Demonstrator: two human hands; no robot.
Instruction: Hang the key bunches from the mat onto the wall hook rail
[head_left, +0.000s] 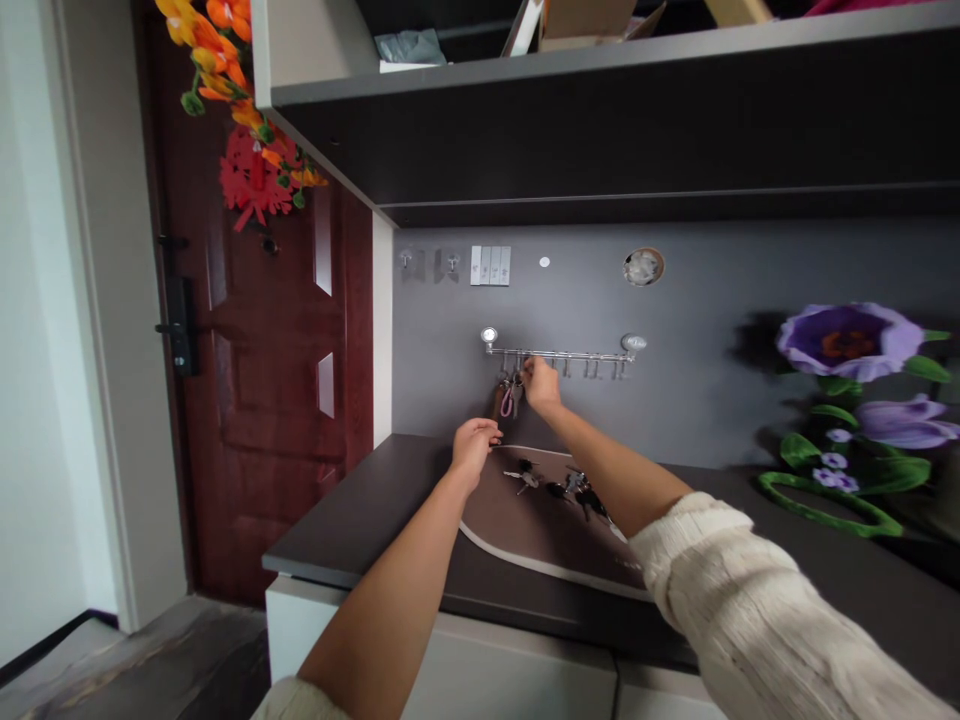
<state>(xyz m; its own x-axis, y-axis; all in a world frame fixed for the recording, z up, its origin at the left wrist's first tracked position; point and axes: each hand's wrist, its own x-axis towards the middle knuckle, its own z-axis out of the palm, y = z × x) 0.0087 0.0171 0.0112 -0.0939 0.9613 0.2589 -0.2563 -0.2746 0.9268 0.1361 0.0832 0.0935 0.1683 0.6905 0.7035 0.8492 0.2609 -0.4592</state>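
Observation:
A metal hook rail [559, 355] is fixed to the grey back panel. From its left end hangs a bunch of keys [516, 398] with a pink loop [507, 402] and a brown strap [498, 402]. My right hand [541, 384] is closed at the top of this bunch, right below the rail; its fingertips partly hide the hook there. Lower and to the left, my left hand [475, 446] pinches the lower end of the brown strap. Beneath both hands, loose keys [527, 479] and a darker key cluster [581, 490] lie on a brown mat [517, 520].
A dark countertop [360, 510] carries the mat. Purple artificial flowers [851, 345] stand at the right. An overhanging shelf [600, 140] is above the rail. Light switches [490, 266] and small wall hooks [452, 263] are on the panel; a red-brown door [255, 400] is at left.

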